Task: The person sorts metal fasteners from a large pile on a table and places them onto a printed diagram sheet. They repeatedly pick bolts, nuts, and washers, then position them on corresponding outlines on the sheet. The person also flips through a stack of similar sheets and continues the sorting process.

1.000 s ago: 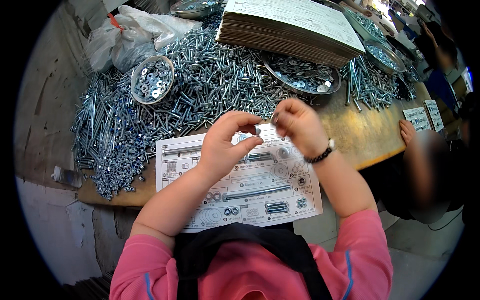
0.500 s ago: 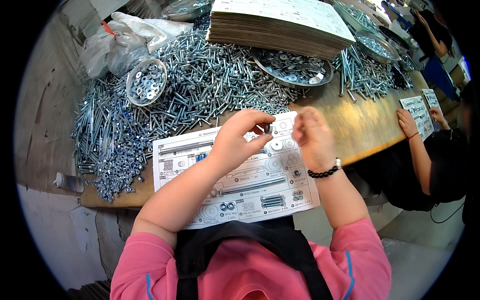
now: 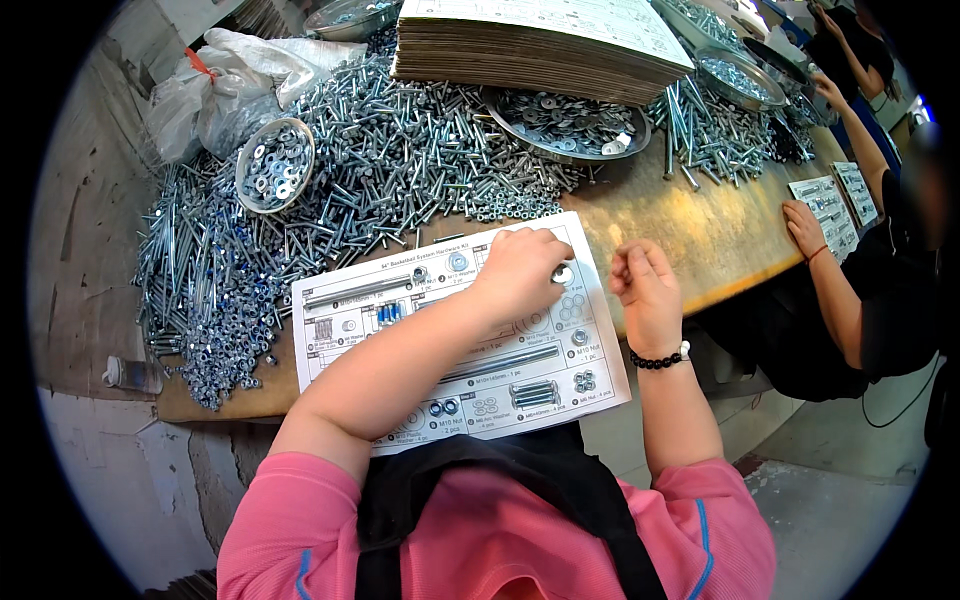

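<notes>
A printed card (image 3: 590, 350) with outlined boxes lies at the table's front edge. Bolts (image 3: 535, 394), nuts (image 3: 444, 408) and a blue-marked part (image 3: 389, 315) sit on its printed boxes. My left hand (image 3: 522, 268) reaches across the card to its upper right, fingers bent down and closed at a round metal washer (image 3: 563, 274). Part of that washer is hidden under the fingertips. Just off the card's right edge, my right hand (image 3: 648, 290) hovers with fingers curled and thumb drawn in. Whatever it may hold cannot be made out.
Beyond the card spreads a heap of bolts (image 3: 400, 150), with loose nuts (image 3: 215, 350) at left. A bowl of washers (image 3: 275, 165) and a metal dish of washers (image 3: 570, 125) sit in it. A card stack (image 3: 540, 60) stands behind. A co-worker's hand (image 3: 803, 228) rests at right.
My left hand has turned from a raised pinch on a dark washer to fingers down at the card. My right hand has lowered slightly. The co-worker's other arm now reaches toward the back.
</notes>
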Available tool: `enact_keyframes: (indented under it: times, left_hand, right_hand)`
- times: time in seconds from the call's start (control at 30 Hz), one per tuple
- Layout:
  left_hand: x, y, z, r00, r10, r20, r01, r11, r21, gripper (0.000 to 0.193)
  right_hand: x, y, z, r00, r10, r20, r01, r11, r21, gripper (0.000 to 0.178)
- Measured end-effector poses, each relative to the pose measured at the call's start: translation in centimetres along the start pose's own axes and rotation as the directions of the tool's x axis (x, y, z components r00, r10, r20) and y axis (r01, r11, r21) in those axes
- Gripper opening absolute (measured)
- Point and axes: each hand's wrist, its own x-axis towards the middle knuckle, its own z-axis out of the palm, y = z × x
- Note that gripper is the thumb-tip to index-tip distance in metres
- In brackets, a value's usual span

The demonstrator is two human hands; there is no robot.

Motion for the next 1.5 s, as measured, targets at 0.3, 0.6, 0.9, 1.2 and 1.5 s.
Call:
enact_keyframes:
  times: [0.3, 0.6, 0.9, 1.2, 1.5]
  left_hand:
    - [-6.5, -5.3, -6.2, 0.939, -0.284, -0.196, 0.247, 0.950, -0.191, 0.026]
    - [-10.2, -8.4, -7.0, 0.964, -0.217, -0.155, 0.240, 0.960, 0.148, 0.030]
    - [-10.7, -8.3, -7.2, 0.946, -0.299, -0.123, 0.320, 0.919, 0.230, 0.024]
    - [-21.6, -14.3, -12.3, 0.638, -0.724, -0.262, 0.758, 0.650, 0.047, 0.033]
    - [-22.2, -14.9, -12.1, 0.664, -0.745, 0.060, 0.735, 0.637, -0.231, 0.040]
  right_hand:
    - [2.8, 0.8, 0.8, 0.967, 0.195, 0.163, -0.171, 0.974, -0.148, 0.022]
    - [3.1, 0.3, 0.9, 0.962, 0.227, 0.154, -0.190, 0.956, -0.221, 0.023]
    - [-0.5, -1.4, 0.2, 0.985, 0.137, 0.103, -0.082, 0.905, -0.417, 0.024]
    - [-5.6, -1.3, -4.6, 0.986, 0.165, 0.020, -0.049, 0.403, -0.914, 0.020]
    - [-8.4, -1.9, -2.7, 0.969, 0.147, 0.197, 0.167, 0.193, -0.967, 0.033]
